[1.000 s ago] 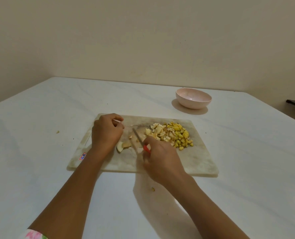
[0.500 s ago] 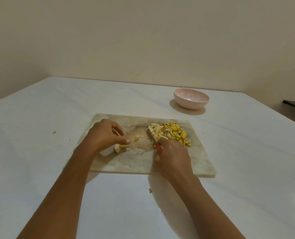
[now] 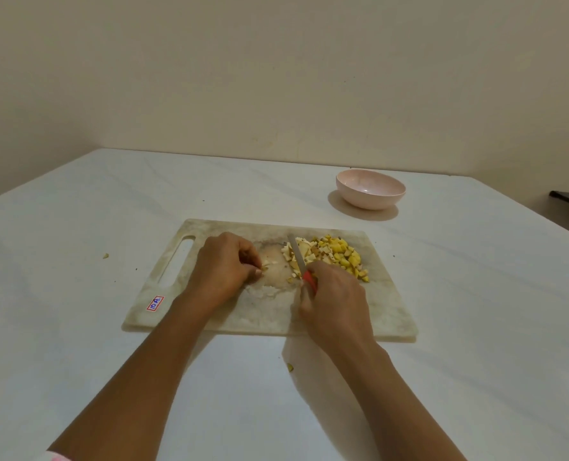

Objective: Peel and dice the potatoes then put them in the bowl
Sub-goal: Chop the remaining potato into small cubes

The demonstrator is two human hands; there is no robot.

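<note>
The white table bears a marbled cutting board. The left hand, fingers curled, pinches a small potato piece at board centre. The right hand grips a red-handled knife, blade against pale-yellow diced potatoes at 1 o'clock. The pink bowl stands apart beyond, 1 o'clock.

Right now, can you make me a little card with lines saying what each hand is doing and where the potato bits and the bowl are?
Left hand: pinches a small potato piece on the cutting board
Right hand: grips the knife, blade at the diced potato pile
Bowl: pink, behind the board, no potato showing inside
Table: white, a few scraps
</note>
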